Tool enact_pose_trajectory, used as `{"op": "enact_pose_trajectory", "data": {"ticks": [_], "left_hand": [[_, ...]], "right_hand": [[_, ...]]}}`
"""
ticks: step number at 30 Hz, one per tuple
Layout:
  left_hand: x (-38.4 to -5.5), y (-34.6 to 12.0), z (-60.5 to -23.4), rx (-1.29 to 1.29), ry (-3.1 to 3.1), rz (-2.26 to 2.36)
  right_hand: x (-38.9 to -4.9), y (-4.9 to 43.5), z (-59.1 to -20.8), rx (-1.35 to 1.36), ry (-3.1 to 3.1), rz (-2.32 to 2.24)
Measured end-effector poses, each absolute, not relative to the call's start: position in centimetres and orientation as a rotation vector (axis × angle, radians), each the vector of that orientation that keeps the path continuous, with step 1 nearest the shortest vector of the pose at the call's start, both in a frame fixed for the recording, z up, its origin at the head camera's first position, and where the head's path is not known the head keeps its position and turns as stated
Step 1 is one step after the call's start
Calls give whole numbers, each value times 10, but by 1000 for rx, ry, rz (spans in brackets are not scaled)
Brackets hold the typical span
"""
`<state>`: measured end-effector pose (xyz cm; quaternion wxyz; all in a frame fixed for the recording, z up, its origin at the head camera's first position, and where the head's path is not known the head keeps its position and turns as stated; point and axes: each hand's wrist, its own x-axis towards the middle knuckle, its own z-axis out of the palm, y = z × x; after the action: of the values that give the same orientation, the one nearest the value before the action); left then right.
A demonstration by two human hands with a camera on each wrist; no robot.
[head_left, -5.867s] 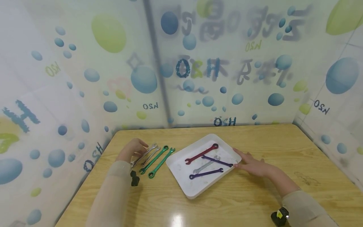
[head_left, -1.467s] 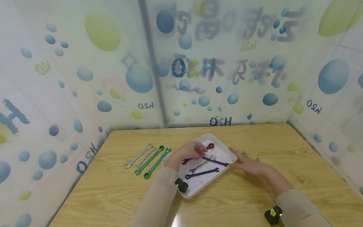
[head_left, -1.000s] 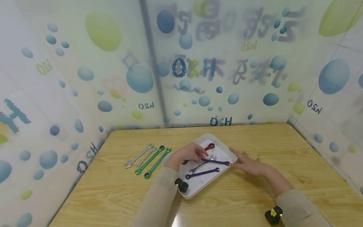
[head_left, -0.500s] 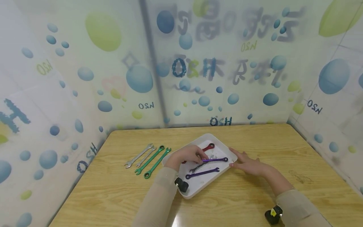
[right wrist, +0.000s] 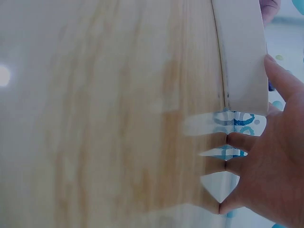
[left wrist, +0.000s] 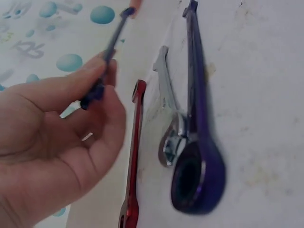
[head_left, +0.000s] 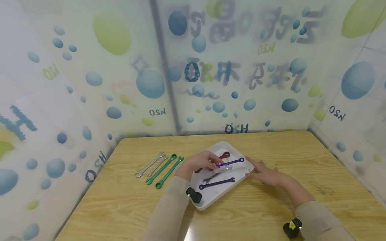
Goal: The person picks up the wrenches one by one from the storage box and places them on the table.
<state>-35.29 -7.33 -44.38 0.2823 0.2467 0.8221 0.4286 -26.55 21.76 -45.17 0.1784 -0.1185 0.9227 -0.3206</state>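
My left hand is over the white tray, its thumb and fingers pinching one end of a purple wrench. In the left wrist view the held wrench slants up from the fingertips. Below it in the tray lie a red wrench, partly covered by the hand, a silver wrench and a second purple wrench. My right hand rests at the tray's right corner with fingers spread; in the right wrist view the thumb touches the tray's wall.
Left of the tray, two silver wrenches and two green wrenches lie side by side on the wooden table. A patterned wall stands behind the table's far edge.
Since the earliest frame, my left hand has moved from the wrenches at the left to the tray and taken hold of a purple wrench; its far end has swung upward. The right hand stays put.
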Motion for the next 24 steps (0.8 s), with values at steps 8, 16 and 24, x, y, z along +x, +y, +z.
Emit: {"op": "enact_pose_trajectory", "data": {"ticks": [8,16,24], "left_hand": [[-352,-72,-435,476,2176,1263],[-345,-75,-410,398,2177,1319],[-338,-88,-391,358,2213,1333]], "right_hand": [[-264,217,-454,-342,2611,-898],[-265,218,-456,-341,2618,-901],[-264,218,-452,-326,2619,-910]]}}
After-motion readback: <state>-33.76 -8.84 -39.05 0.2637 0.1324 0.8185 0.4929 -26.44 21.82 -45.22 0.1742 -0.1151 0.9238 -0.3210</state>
